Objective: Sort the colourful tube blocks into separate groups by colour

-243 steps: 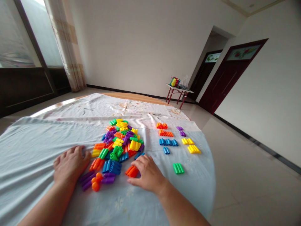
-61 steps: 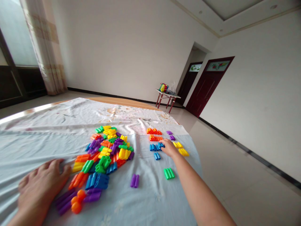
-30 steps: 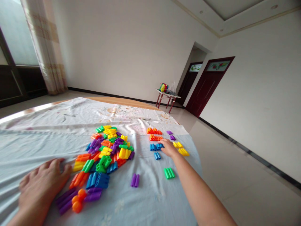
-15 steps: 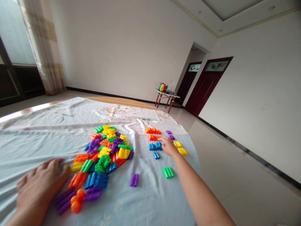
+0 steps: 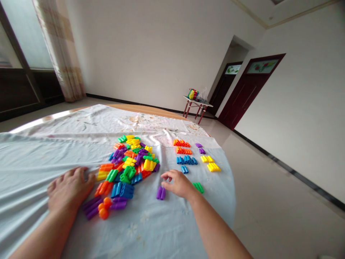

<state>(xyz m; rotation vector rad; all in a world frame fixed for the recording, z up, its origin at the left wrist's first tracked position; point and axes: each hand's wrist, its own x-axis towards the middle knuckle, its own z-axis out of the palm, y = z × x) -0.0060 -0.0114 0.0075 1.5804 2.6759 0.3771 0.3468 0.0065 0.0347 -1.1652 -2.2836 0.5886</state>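
Observation:
A heap of coloured plastic tube blocks lies on a pale cloth over a round table. My left hand rests flat and open on the cloth at the heap's near-left edge. My right hand hovers with fingers loosely curled just right of a lone purple block, holding nothing. To the right lie sorted rows: orange blocks, blue blocks, small purple blocks, yellow blocks and a green block, partly behind my right hand.
The table's right edge drops to a tiled floor. A small red-legged table with toys stands by the far wall near dark red doors. Curtain and window sit at the left.
My right hand has drawn back from the blue and yellow rows toward me, now beside the lone purple block. The camera tilted down slightly. My left hand stayed put.

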